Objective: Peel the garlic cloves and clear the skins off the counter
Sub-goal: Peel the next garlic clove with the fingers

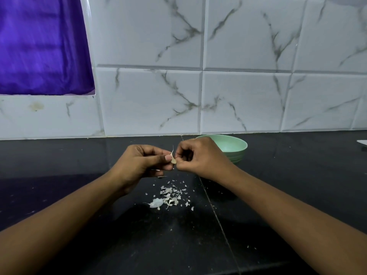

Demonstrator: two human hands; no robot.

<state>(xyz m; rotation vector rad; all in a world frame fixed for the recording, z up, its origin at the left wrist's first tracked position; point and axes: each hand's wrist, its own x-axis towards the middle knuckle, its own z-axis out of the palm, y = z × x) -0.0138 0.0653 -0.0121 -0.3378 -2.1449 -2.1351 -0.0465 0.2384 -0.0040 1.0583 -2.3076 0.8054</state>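
Pale garlic clove point(173, 160) is held nearly upright above the dark counter point(268, 195), pinched by thumb and fingers of the left hand point(143, 162), while its right side is nipped by curled fingertips of the right hand point(202, 157).

The single head-worn wide-angle camera looks forward and down, close over the glossy black stone counter point(59, 159), facing the white grey-veined tiled wall point(238, 96).

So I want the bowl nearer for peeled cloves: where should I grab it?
Best take the bowl by its right rim, from the right and above, thumb inside: it stands upright and open, and the right hand, busy with the clove, hides its left side.
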